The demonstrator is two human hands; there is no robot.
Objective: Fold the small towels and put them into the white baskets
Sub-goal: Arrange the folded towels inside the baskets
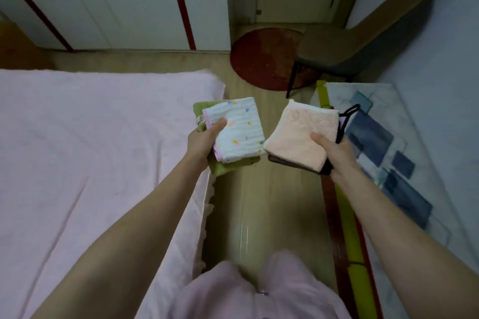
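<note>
Folding appears complete; both stacks are carried over the floor between bed and rug, presumably toward baskets not in view. Left hand pinches the white towel atop the green towel, thumb on top. Right hand pinches the peach towel over a dark towel likewise. Under-fingers hidden.

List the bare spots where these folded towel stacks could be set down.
The pink bed cover is bare from its far edge to the left hand. The floor strip between bed and patterned mat is bare too. Beyond, the red rug and chair crowd it. Right hand hovers at the mat's edge.
</note>
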